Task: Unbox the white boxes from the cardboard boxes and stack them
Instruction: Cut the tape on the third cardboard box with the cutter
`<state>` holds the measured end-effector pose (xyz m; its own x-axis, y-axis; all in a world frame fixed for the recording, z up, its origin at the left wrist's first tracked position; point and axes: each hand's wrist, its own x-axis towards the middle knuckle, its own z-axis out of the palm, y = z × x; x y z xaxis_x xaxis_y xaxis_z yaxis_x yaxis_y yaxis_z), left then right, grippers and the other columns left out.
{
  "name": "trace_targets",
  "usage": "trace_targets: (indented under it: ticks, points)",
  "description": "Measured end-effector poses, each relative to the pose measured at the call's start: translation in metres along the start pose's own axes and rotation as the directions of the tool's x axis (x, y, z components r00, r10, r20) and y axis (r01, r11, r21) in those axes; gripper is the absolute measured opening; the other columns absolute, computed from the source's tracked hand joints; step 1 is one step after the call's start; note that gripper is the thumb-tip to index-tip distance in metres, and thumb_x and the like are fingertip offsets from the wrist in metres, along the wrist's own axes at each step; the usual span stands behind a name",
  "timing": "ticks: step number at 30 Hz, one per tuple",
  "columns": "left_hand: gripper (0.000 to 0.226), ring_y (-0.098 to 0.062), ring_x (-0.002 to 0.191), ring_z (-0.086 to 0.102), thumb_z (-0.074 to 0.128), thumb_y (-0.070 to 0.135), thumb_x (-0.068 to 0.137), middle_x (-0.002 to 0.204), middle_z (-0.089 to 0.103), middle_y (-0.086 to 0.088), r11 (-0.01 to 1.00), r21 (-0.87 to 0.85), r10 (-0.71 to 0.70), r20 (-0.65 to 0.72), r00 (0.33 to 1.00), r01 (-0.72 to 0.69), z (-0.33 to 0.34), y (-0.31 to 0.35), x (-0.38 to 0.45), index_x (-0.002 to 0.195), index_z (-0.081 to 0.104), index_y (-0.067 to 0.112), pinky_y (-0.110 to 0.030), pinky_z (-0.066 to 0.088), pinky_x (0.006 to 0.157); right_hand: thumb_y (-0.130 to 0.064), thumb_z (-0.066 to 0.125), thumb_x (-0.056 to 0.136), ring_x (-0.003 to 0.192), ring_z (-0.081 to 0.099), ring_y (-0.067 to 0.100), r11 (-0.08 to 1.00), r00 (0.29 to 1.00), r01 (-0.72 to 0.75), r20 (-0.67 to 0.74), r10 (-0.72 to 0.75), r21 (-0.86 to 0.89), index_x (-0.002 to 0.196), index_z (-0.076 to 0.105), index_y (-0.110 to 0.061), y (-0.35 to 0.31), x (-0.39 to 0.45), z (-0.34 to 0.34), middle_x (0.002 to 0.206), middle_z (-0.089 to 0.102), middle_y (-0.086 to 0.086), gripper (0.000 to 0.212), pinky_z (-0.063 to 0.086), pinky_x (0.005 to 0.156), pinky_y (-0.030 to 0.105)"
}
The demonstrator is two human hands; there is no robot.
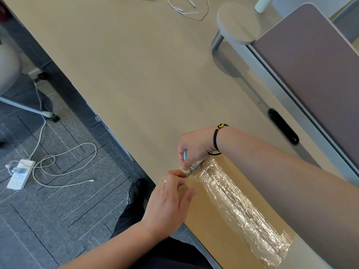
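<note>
Brown cardboard fills the lower right of our view: a cardboard box point(213, 220) lies flat on the pale wooden table point(136, 74), close to the table's near edge, its top seam sealed under a wide strip of shiny, wrinkled clear tape point(239, 202) that runs the length of the lid. We see the right hand point(196, 148) curled into a fist around a small light-blue cutter point(186, 155), gripping it tightly, the tool's tip down at the far end of the tape where the strip meets the box's edge. A black cord bracelet point(216, 139) with a gold bead sits on that wrist. The left hand point(171, 200) lies on the near corner of the box, fingers loosely spread and pressing on the cardboard, with its fingertips right beside the cutter's tip; a thin ring point(164, 181) shows on one finger. Whether the blade is actually in the tape, we cannot tell, since the fingers cover that spot. No white box shows yet; the carton is closed. Farther up the table we spot a white cable point(188, 6) lying in loops, a round grey stand base point(238, 24), and a dark monitor screen point(310, 74) tilted along the right side. Down on the grey carpet to the left sits a white power strip point(20, 174) with cords trailing from it, and a black shoe point(136, 191) pokes out by the table edge.
</note>
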<state>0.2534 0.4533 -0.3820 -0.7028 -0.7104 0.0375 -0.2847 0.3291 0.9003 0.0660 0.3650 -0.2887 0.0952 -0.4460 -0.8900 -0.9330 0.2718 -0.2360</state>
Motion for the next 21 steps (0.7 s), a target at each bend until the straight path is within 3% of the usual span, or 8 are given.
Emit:
trace_targets:
  ticks: [4, 10, 17, 21]
  points:
    - [0.028, -0.012, 0.090, 0.056, 0.059, 0.039, 0.092, 0.122, 0.058, 0.001, 1.000, -0.011, -0.003, -0.002, 1.000, 0.003, -0.001, 0.002, 0.001, 0.104, 0.046, 0.017, -0.022, 0.039, 0.077, -0.024, 0.069, 0.087, 0.055, 0.052, 0.012, 0.999, 1.000, 0.021, 0.004, -0.021, -0.043, 0.095, 0.071, -0.018, -0.009, -0.003, 0.007, 0.075, 0.064, -0.003, 0.011, 0.040, 0.048, 0.021]
    - [0.028, -0.009, 0.090, 0.054, 0.059, 0.038, 0.092, 0.120, 0.058, 0.001, 1.000, -0.018, -0.003, -0.005, 1.000, 0.003, 0.000, 0.001, 0.002, 0.104, 0.044, 0.017, -0.018, 0.038, 0.078, -0.028, 0.070, 0.089, 0.053, 0.048, 0.004, 0.999, 1.000, -0.011, -0.025, 0.010, -0.044, 0.100, 0.070, -0.017, -0.006, -0.007, 0.006, 0.068, 0.055, -0.012, 0.015, 0.038, 0.049, 0.022]
    - [0.029, -0.012, 0.085, 0.057, 0.055, 0.040, 0.095, 0.119, 0.057, 0.003, 1.000, -0.011, 0.001, -0.007, 1.000, -0.001, -0.001, 0.001, 0.000, 0.105, 0.048, 0.014, -0.028, 0.043, 0.076, -0.028, 0.072, 0.087, 0.054, 0.049, 0.003, 0.999, 1.000, -0.018, -0.021, 0.018, -0.026, 0.098, 0.072, -0.015, 0.002, -0.008, 0.001, 0.070, 0.057, -0.011, 0.017, 0.040, 0.050, 0.021]
    - [0.029, -0.014, 0.083, 0.059, 0.055, 0.040, 0.095, 0.119, 0.057, 0.004, 1.000, -0.008, -0.018, -0.002, 1.000, 0.018, -0.001, 0.001, 0.000, 0.105, 0.048, 0.014, -0.030, 0.043, 0.076, -0.023, 0.072, 0.086, 0.045, 0.051, 0.000, 0.998, 0.998, -0.040, -0.053, 0.038, -0.043, 0.094, 0.070, -0.018, 0.008, -0.012, -0.003, 0.066, 0.055, -0.011, 0.010, 0.040, 0.042, 0.015]
